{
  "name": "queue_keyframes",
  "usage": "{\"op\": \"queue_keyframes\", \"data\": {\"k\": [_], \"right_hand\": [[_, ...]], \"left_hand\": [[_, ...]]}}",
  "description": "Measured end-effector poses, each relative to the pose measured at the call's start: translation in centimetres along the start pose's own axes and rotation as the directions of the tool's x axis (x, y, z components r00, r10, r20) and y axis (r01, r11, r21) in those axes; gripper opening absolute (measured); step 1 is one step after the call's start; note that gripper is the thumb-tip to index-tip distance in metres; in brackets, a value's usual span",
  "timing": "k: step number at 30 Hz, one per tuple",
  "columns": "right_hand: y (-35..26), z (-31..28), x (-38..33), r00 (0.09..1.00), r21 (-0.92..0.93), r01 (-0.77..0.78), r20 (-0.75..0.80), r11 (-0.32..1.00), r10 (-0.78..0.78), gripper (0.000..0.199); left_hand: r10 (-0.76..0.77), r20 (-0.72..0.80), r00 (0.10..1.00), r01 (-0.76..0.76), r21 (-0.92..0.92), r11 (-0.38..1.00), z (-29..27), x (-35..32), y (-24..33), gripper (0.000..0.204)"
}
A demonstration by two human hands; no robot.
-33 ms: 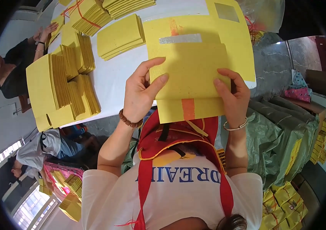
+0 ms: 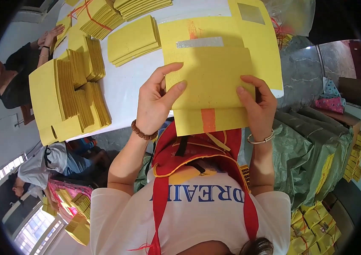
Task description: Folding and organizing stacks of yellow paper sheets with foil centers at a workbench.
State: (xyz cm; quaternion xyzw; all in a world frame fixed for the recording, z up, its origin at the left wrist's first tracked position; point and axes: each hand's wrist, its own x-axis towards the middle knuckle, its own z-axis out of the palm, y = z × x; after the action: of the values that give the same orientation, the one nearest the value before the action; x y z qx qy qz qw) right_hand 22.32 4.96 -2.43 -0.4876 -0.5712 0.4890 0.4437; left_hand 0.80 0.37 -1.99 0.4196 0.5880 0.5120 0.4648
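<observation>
1. Two hands grip one yellow paper sheet (image 2: 210, 80) at 12 o'clock, above the white worktop (image 2: 125, 85) edge.
2. Left hand (image 2: 155, 104) fingers pinch its left side.
3. Right hand (image 2: 257, 106) fingers pinch its right side.
4. Paper stacks (image 2: 78, 89) lie at 10 o'clock.

Left hand (image 2: 155, 104) and right hand (image 2: 257, 108) pinching yellow paper sheet (image 2: 210, 80), white table (image 2: 125, 85), stacked yellow sheets (image 2: 133, 40) beside

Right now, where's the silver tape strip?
Head view, upper centre: the silver tape strip lies on the big yellow sheet on the white table, just above the folded yellow paper.
</observation>
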Motion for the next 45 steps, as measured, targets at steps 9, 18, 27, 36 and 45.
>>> {"op": "queue_keyframes", "data": {"k": [9, 18, 27, 36, 45], "right_hand": [[0.4, -0.1, -0.2, 1.0, -0.014, -0.014, -0.014, 1.0, 0.014, 0.022], [0.2, 0.3, -0.3, 0.999, 0.029, 0.012, -0.04, 1.0, -0.011, 0.021], [0.3, 0.2, -0.1, 0.999, 0.019, -0.022, -0.036, 1.0, 0.023, 0.021], [0.2, 0.0, -0.1, 0.999, 0.008, -0.037, -0.037, 0.999, 0.037, 0.022], [-0.1, 0.2, 0.0, 0.998, 0.05, -0.058, -0.027, 0.997, 0.06, 0.021]], "left_hand": [[-0.019, -0.003, 1.0, 0.019, -0.002, 1.0, 0.0, -0.1, 0.1, 0.033], [-0.039, 0.024, 0.999, 0.04, -0.057, 0.998, 0.0, 0.3, 0.3, 0.031], [-0.065, 0.069, 0.995, 0.067, -0.018, 0.998, -0.8, -0.1, 1.8, 0.03], [0.532, 0.166, 0.83, -0.493, 0.665, 0.561, 1.1, -0.6, 5.4, 0.034], [0.331, 0.524, 0.785, -0.61, 0.746, 0.267, 4.7, 0.9, 3.7, 0.049]]}}
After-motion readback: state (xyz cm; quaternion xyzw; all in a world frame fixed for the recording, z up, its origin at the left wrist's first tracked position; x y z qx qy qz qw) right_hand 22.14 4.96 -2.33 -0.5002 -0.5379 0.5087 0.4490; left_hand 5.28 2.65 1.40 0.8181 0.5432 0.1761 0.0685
